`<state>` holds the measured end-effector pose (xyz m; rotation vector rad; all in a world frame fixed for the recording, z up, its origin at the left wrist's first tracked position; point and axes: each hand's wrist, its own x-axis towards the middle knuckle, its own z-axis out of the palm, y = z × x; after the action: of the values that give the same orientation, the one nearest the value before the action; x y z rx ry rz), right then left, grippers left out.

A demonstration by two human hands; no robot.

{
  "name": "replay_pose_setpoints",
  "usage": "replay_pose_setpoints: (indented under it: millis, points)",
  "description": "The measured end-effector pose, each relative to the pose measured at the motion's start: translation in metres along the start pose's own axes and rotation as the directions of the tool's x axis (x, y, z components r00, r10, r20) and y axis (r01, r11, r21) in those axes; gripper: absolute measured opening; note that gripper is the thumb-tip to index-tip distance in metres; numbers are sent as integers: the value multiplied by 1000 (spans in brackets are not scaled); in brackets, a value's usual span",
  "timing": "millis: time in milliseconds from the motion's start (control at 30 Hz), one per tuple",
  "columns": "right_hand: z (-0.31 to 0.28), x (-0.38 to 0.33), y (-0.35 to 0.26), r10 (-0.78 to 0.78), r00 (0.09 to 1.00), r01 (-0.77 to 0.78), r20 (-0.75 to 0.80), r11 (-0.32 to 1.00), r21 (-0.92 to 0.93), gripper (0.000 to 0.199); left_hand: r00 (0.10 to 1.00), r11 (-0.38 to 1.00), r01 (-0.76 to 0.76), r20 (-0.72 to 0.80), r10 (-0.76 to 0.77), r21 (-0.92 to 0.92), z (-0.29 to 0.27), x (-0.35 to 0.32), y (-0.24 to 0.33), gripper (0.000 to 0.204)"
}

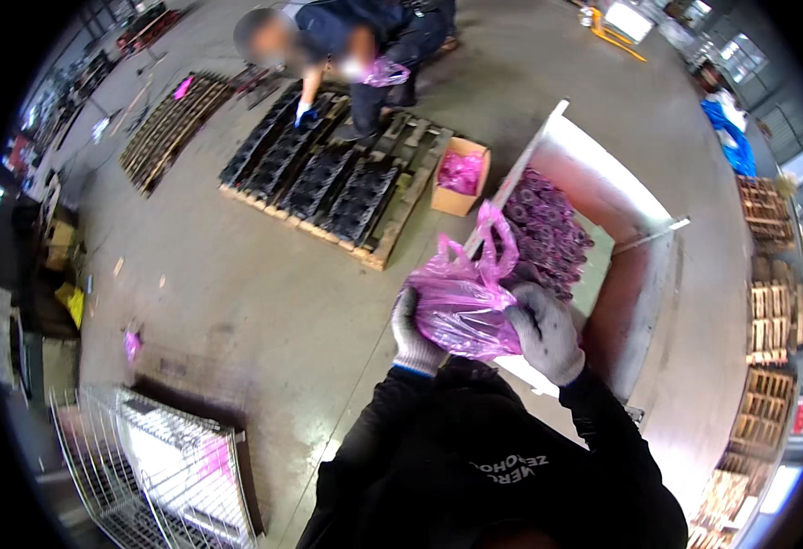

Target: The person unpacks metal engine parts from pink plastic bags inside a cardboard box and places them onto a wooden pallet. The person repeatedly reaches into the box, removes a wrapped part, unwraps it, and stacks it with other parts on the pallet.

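From my head camera I count one pink bag point(456, 306) in my grasp, one open bin point(639, 297), one cardboard box point(451, 202) with pink bags inside, and one wooden pallet point(365, 254) carrying several rows of black parts point(361, 197). The dark parts point(543, 229) heaped in the bin are too many to count.

My forearms reach up from the lower edge, elbows bent, both hands gloved. My left hand point(414, 337) cups the bag's left side and my right hand point(548, 331) grips its right side, so the bag sits between them in front of my chest, its loops sticking up.

The bag hides the bin's near left corner from me. The box stands between bin and pallet. Beyond, a co-worker point(374, 37) bends over the pallet, and a wire cart point(150, 476) stands to my lower left.
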<state>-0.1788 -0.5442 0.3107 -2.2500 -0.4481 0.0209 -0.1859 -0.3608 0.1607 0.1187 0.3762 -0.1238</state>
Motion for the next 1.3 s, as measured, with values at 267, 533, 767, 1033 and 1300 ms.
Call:
replay_pose_setpoints:
  millis: [267,533,767,1033,1300]
  points:
    - [-21,4,6,-190,970,184,152,981,54,26,998,998,32,61,-28,-54,12,6,19,58]
    - [-43,18,7,-156,988,156,9,976,-151,25,999,999,-34,2,35,-35,14,12,10,58]
    - [-52,-2,13,-206,967,188,148,974,124,15,993,994,-109,-41,109,-4,13,20,17,60]
    - [53,-60,105,79,899,-255,431,895,366,28,987,979,-71,128,96,-192,25,45,18,64]
    - [-61,-18,151,370,916,-272,-153,855,442,27,992,968,-99,55,115,-232,9,52,24,45]
